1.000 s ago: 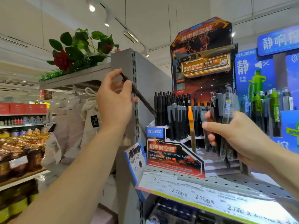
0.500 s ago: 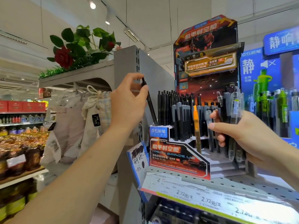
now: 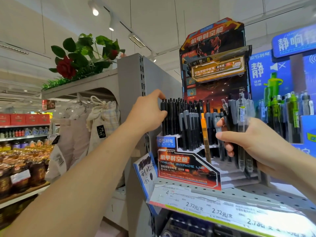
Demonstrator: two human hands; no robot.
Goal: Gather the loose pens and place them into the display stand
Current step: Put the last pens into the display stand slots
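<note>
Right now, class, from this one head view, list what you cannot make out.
- Head view: the left hand hides the shaft of the black pen it pinches.
- The right hand covers the middle of its pen bundle; count unclear.
- Small print on the price strip is blurred.
- The display stand hides the pens' tips.

A grey perforated metal shelf (image 3: 266, 194) carries the goods. Directly on it stands a stepped cardboard display stand (image 3: 188, 170) printed in red, orange and black, its tiers filled with upright black pens (image 3: 172, 122) and one orange pen (image 3: 204, 130). Just to its right on the same shelf stands a blue cardboard stand (image 3: 306, 124) holding green-and-black pens. Along the shelf's front edge runs a strip of white price labels (image 3: 210, 209) reading 2.72.
</note>
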